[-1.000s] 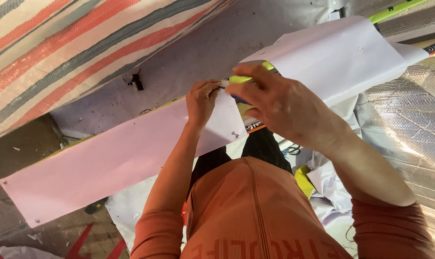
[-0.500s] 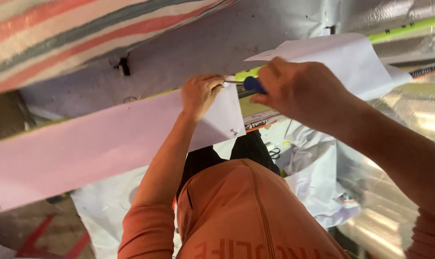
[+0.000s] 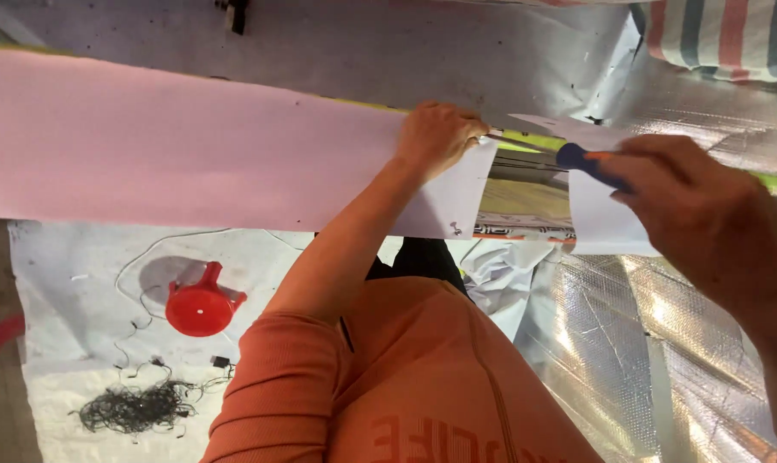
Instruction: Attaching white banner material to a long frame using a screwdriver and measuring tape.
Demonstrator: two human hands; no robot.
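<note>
Your left hand (image 3: 436, 137) pinned the pink sheet's (image 3: 191, 150) cut end; your right hand (image 3: 706, 219), beside that end, clenched the blue-handled knife (image 3: 577, 159); a slipping blade might nick those fingers.

Your left hand (image 3: 436, 137) reaches forward, arm extended, fingers curled and pinching. Your right hand (image 3: 706, 219) sits closer, fisted in a grip.

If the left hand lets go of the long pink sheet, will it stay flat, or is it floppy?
Probably fairly stiff: the pink sheet runs long and straight with no sag, though the left hand pins only its end. It also looks thin, so likely light and bendable if pushed. The right hand holds a blue-handled tool near its cut edge, which may flex first.
</note>
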